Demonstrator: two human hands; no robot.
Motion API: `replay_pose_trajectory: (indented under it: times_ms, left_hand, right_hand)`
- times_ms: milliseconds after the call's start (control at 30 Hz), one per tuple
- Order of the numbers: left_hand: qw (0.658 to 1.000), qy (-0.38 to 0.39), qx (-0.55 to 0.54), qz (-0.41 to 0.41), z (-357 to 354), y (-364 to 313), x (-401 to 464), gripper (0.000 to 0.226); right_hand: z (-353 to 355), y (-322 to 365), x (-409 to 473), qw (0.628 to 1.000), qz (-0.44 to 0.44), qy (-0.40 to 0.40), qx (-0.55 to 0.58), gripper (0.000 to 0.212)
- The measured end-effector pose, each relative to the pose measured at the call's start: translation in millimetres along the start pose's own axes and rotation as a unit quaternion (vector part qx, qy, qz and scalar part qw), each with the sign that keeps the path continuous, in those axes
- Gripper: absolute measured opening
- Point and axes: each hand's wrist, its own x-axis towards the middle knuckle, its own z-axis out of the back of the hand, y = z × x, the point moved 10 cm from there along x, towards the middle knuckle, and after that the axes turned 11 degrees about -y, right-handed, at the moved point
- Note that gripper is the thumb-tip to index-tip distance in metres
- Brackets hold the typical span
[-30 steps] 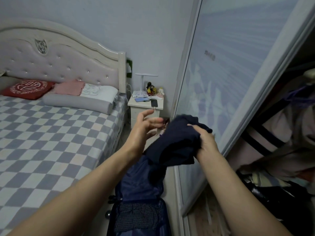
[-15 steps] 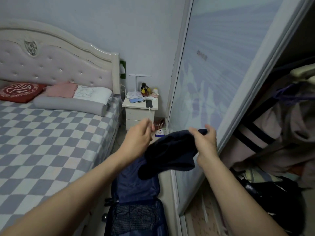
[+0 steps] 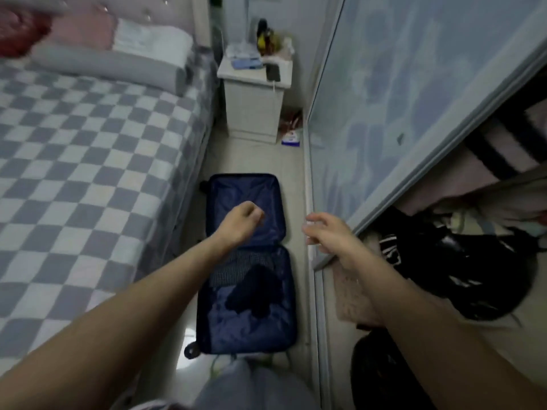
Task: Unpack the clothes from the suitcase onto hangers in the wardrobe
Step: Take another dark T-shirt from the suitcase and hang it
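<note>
Bedroom floor: I see suitcase (image 3: 247,261) open with one dark garment (image 3: 254,292) left inside, both hands (image 3: 242,220) (image 3: 328,232) apart, empty; hanging not yet done.

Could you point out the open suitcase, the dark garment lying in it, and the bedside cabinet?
suitcase (image 3: 245,190): head view, on the far half's blue lining.
dark garment (image 3: 256,291): head view, on its middle, in the near half.
bedside cabinet (image 3: 254,108): head view, on its white front.

Head camera looks steeply down at the suitcase (image 3: 247,261) below.
</note>
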Motion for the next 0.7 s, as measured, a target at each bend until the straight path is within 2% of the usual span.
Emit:
replay_pose_trajectory:
  times_ms: [200,433,600,700]
  left_hand:
    - [0.988,-0.031,-0.045,0.145,-5,107,7,0.024]
    - [0.959,-0.072,-0.06,0.267,-63,281,18,0.02]
    - [0.933,-0.09,-0.094,0.336,-118,403,23,0.018]
    - [0.92,-0.105,-0.109,0.36,-138,458,27,0.019]
  right_hand:
    - [-56,-82,31,0.996,-0.08,0.032,0.015,0.033]
    - [-158,-255,98,0.979,-0.199,0.038,-0.008,0.032]
    - [-251,-349,152,0.976,-0.193,0.076,-0.069,0.028]
    - [-301,-383,185,0.971,-0.125,0.109,-0.171,0.031]
